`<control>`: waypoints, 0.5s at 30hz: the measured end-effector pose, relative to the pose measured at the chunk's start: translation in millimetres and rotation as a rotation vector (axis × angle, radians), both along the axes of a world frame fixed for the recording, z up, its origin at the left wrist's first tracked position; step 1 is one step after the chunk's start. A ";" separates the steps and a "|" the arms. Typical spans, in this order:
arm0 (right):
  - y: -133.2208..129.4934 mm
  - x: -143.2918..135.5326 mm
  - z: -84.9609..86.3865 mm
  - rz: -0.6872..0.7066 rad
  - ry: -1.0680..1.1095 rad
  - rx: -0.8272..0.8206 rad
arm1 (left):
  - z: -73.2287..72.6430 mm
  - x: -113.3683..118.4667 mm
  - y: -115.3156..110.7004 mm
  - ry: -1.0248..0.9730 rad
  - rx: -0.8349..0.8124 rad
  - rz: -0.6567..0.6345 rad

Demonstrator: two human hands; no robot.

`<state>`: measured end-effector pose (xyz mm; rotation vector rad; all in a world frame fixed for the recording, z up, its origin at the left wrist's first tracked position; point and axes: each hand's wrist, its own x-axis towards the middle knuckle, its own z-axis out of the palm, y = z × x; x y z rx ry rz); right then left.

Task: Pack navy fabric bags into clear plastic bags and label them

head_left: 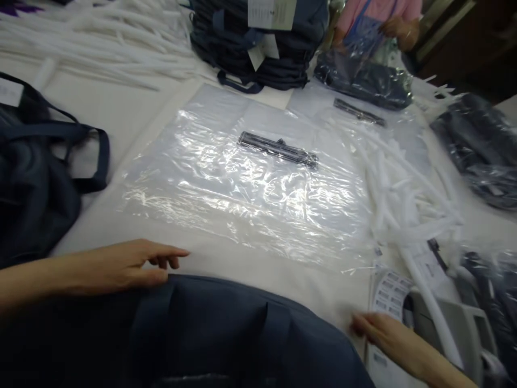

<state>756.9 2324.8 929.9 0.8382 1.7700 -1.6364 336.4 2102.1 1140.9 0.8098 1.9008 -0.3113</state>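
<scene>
A dark navy bag (pixel 242 328) fills the bottom of the head view, lying on the white table (pixel 210 256). Over its upper left edge is my left hand (pixel 141 261), fingers loosely bent and apart, with nothing visible in them. My right hand (pixel 375 328) is beyond the bag's right end, beside a sheet of printed labels (pixel 391 293); motion blurs its fingertips, and whether they hold something is unclear. Past the navy bag, clear plastic bags (pixel 226 178) lie flat in a stack, with a dark printed strip (pixel 278 149) on top.
Another navy bag (pixel 36 178) is at the left. White strips (pixel 100 43) heap at the back left, more (pixel 407 188) at the right. Folded navy bags (pixel 262 43) are stacked at the back. A person in pink (pixel 407 11) handles a plastic-wrapped bag (pixel 363 81). A grey dispenser (pixel 456 328) stands lower right.
</scene>
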 end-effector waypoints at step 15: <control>-37.2 -95.2 -2.4 0.027 0.115 -0.893 | -17.3 -25.9 -29.9 -0.672 -0.315 0.352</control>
